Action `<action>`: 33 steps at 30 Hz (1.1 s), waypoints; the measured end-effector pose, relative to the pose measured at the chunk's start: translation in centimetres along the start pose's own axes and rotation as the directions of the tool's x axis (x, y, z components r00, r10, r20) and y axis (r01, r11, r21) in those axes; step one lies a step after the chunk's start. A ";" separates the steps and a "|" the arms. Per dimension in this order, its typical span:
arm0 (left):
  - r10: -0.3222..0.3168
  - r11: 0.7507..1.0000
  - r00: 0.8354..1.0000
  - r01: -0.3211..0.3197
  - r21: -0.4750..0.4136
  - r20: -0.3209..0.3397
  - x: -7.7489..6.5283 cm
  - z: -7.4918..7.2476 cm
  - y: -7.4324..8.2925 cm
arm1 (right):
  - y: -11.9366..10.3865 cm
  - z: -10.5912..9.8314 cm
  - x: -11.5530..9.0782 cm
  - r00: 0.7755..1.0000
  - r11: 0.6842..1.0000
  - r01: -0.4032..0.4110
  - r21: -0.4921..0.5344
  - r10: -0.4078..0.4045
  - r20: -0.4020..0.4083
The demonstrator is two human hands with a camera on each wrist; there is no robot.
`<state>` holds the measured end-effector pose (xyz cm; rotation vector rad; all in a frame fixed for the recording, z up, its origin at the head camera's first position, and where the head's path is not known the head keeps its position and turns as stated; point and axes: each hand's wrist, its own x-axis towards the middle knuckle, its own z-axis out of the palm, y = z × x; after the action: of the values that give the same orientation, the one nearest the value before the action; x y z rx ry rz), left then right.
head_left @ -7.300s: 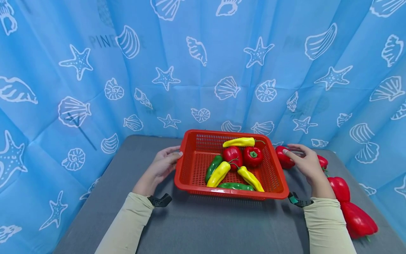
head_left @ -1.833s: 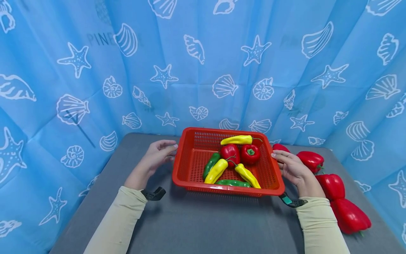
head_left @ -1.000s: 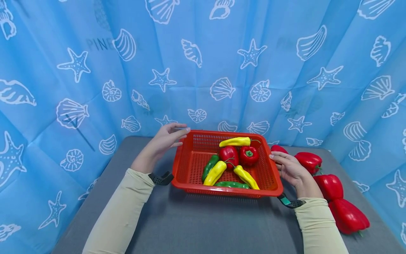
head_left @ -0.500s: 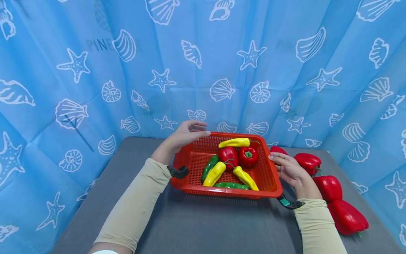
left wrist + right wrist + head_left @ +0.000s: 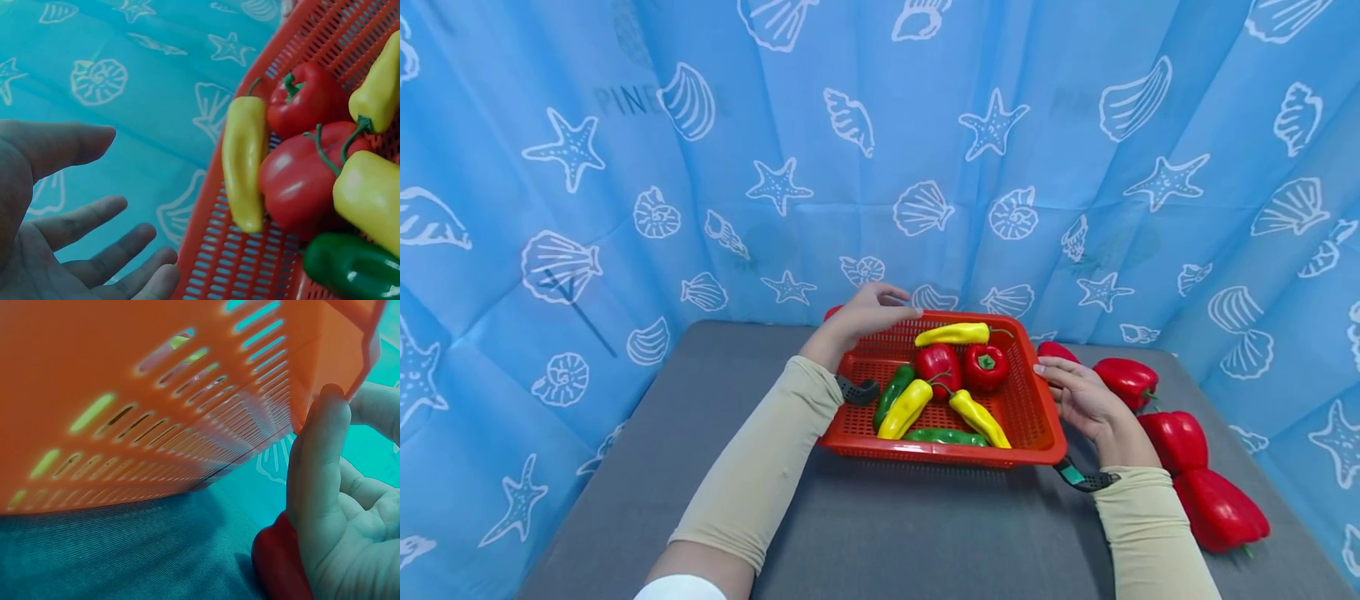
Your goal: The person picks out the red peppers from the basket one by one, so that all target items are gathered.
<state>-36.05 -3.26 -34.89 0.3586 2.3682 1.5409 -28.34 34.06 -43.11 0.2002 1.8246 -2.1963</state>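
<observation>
A red plastic basket (image 5: pixel 925 452) sits on the grey table. Inside lie two red bell peppers (image 5: pixel 985 367), three long yellow peppers (image 5: pixel 905 408) and two green peppers (image 5: pixel 946 437). My left hand (image 5: pixel 876 313) hovers over the basket's far left corner with its fingers relaxed and spread. In the left wrist view its palm (image 5: pixel 37 262) holds nothing, and the fingertips lie beside the rim. My right hand (image 5: pixel 1086 402) is at the basket's right side, fingertips right at the rim. The right wrist view shows a straight finger (image 5: pixel 322 462) against the outside, just under that rim.
Several red bell peppers (image 5: pixel 1172 440) lie in a curved row on the table (image 5: pixel 925 533) right of the basket, close around my right hand and forearm. A blue shell-printed curtain (image 5: pixel 880 150) hangs behind the table.
My left hand has left the basket's left side and moved rightward over its far left corner. My right hand went from a red bell pepper beside the basket to its right rim.
</observation>
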 end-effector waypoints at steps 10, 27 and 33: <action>-0.077 0.994 0.996 0.080 -0.071 0.045 1.2 2.0 -0.7 | 0.0 0.1 0.0 1.000 1.000 0.016 -0.004 -0.016 0.009; -0.217 0.962 0.973 0.228 -0.153 0.083 2.5 3.4 -2.4 | 0.0 0.1 0.1 1.000 1.000 0.011 0.013 -0.011 0.013; -0.243 0.949 0.966 0.255 -0.183 0.088 2.9 3.9 -3.3 | 0.1 -0.2 0.1 1.000 1.000 0.005 0.023 -0.005 0.021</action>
<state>-37.47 -0.24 -39.67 0.0601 2.0985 1.5934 -28.46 34.22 -43.24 0.1766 1.7915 -2.2151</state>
